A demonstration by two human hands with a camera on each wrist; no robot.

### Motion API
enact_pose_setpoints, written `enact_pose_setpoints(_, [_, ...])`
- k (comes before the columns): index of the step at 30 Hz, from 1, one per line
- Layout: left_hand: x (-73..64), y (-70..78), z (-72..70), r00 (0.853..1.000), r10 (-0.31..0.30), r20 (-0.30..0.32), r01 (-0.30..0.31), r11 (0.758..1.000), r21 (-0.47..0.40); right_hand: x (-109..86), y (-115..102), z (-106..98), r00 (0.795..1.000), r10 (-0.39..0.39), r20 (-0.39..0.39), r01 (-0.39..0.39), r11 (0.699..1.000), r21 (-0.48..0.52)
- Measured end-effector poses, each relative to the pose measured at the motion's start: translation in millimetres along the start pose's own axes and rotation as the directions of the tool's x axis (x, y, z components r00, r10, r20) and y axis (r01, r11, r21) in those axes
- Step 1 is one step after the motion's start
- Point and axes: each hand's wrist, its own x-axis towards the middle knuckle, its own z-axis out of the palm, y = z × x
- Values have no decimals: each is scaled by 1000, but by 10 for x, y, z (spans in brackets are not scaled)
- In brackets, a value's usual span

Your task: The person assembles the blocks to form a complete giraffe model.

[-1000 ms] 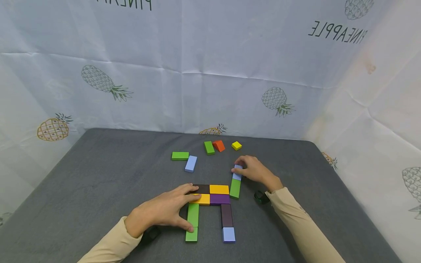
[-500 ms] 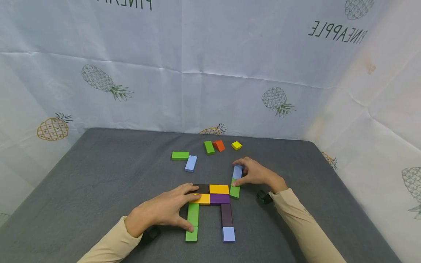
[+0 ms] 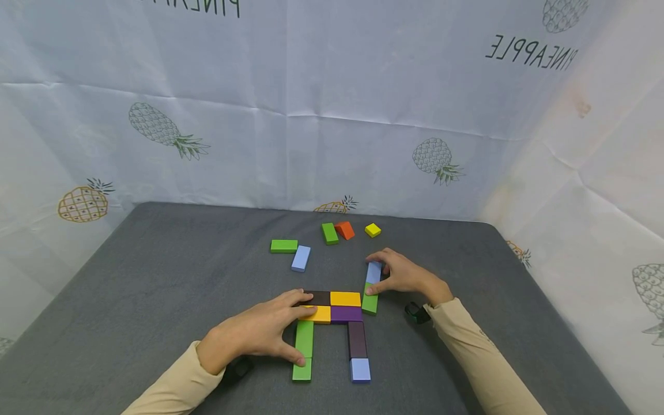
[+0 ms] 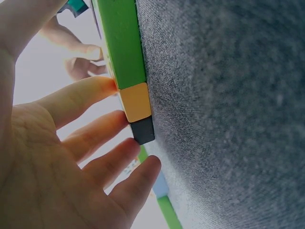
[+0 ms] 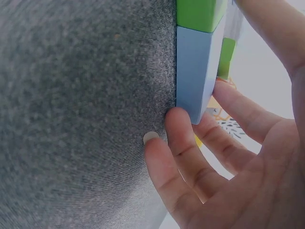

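Blue block (image 3: 373, 273) abuts green block (image 3: 370, 305), right hand (image 3: 406, 273) gripping both, left hand (image 3: 256, 328) with fingers apart.

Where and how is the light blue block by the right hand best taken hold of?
I'd pinch the light blue block midway across its two long sides, coming from above. It lies flat with its near end against a green block, so gripping it end to end looks blocked, while the long sides seem largely free.
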Motion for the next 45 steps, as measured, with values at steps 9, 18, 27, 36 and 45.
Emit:
enact_pose_setpoints(9, [-5, -7, 2, 1000, 4, 2, -4, 1000, -4, -32, -3, -12, 1000, -9, -4, 9, 1000, 9])
enact_pose_setpoints(18, [-6, -15, 6, 1000, -2, 5, 2, 1000, -12, -21, -16, -10, 1000, -14, 2, 14, 1000, 13])
enact_pose_setpoints(27, [-2, -26, 5, 1000, -6, 13, 7, 1000, -23, 4, -33, -23, 1000, -2, 13, 2, 1000, -16])
enact_pose_setpoints(36, [2, -15, 8, 1000, -11, 8, 11, 1000, -20, 90, -164, -66, 997, -77, -21, 75, 995, -65])
enact_pose_setpoints(45, [4, -7, -13, 1000, -11, 22, 12, 1000, -16, 246, -419, -22, 989, -143, -33, 140, 987, -85])
